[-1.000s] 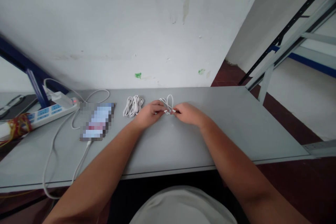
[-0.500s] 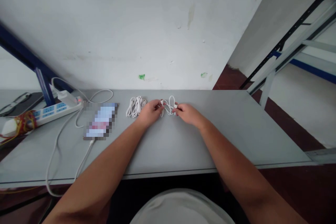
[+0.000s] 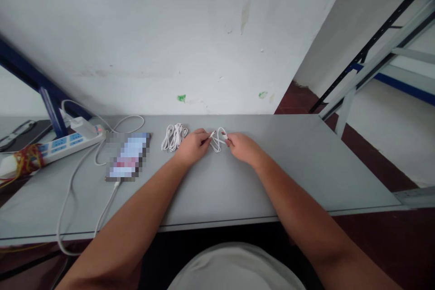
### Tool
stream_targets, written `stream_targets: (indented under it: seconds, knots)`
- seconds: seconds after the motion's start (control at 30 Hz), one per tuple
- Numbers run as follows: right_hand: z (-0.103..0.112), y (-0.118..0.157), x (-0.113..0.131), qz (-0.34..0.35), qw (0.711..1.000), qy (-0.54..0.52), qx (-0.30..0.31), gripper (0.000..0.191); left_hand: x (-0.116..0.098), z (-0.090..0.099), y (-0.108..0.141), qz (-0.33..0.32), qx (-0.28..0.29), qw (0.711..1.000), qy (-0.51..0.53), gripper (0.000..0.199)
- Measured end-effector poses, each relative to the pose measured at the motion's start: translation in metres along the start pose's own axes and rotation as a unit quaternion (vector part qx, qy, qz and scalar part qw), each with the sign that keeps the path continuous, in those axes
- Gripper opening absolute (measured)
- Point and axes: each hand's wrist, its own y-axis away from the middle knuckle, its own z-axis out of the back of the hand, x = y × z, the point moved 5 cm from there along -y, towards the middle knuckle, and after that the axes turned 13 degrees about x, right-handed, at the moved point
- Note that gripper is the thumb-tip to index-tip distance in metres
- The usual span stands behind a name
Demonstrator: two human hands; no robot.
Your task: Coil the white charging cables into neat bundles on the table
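Note:
A thin white charging cable [image 3: 216, 146] hangs in small loops between my two hands, just above the grey table [image 3: 224, 190]. My left hand [image 3: 195, 147] pinches it near one end, where a slim plug tip shows beyond the fingers. On the other side my right hand [image 3: 240, 147] is closed on the cable's thicker white connector. Coiled white cables [image 3: 174, 137] lie on the table immediately left of my left hand. Parts of both hands' fingers are hidden behind the knuckles.
To the left lies a pixelated phone [image 3: 128, 156] with a white cord plugged in. Behind it a power strip [image 3: 70, 142] holds a white charger [image 3: 83, 127]; red and yellow wires [image 3: 29, 161] wrap its end. A white wall [image 3: 204, 45] borders the table's back edge.
The cable ends have turned in my fingers; a slim plug tip now points up from my left hand. Both hands stay close to the same spot. The view has shifted slightly.

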Motion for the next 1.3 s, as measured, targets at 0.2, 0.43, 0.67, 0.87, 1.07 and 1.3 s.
stream_targets:
  seconds: [0.2,0.43,0.67,0.87,1.07,1.3]
  knots:
    - [-0.002,0.0,-0.001,-0.015,1.0,0.005,0.01,0.026,0.001,0.003,0.001,0.038,-0.019,0.999,-0.008,0.027]
    - [-0.007,-0.002,-0.001,-0.033,0.991,-0.124,-0.04,0.024,0.01,0.007,0.002,0.139,-0.049,0.986,0.074,0.027]
    - [-0.018,-0.016,-0.016,-0.028,0.944,-0.326,-0.033,0.02,0.014,0.004,0.001,0.127,-0.053,0.97,0.201,0.017]
    - [-0.015,-0.018,-0.015,0.012,0.893,-0.447,-0.042,0.015,0.009,0.01,0.002,0.032,-0.077,0.972,0.22,0.018]
    - [-0.013,-0.017,-0.015,0.028,0.883,-0.467,-0.042,0.013,0.0,0.019,0.004,-0.003,-0.104,0.971,0.213,0.019]
    - [-0.014,-0.017,-0.02,0.01,0.908,-0.416,-0.053,0.016,0.006,0.015,0.002,-0.002,-0.098,0.963,0.249,0.016]
